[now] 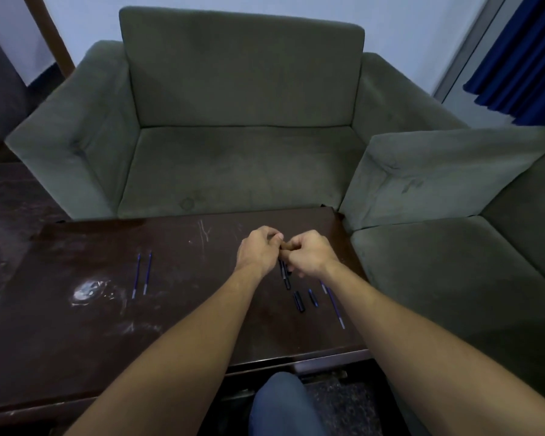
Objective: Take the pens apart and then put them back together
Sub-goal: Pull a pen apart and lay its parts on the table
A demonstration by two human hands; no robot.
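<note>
Under right hand (309, 256), pen (285, 276) lengthwise near-to-far

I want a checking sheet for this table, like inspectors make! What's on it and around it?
Surface: dark wooden table, scratched, with a whitish smear at its left.
Job's things: two blue refills lie side by side at left; two short dark pen pieces and loose refills lie at right.
Clutter: nothing seen.
Grips: left hand and right hand meet, fingers curled on a dark pen barrel.
Cables: nothing seen.
Surroundings: grey-green armchair behind table, sofa at right, blue curtain.
</note>
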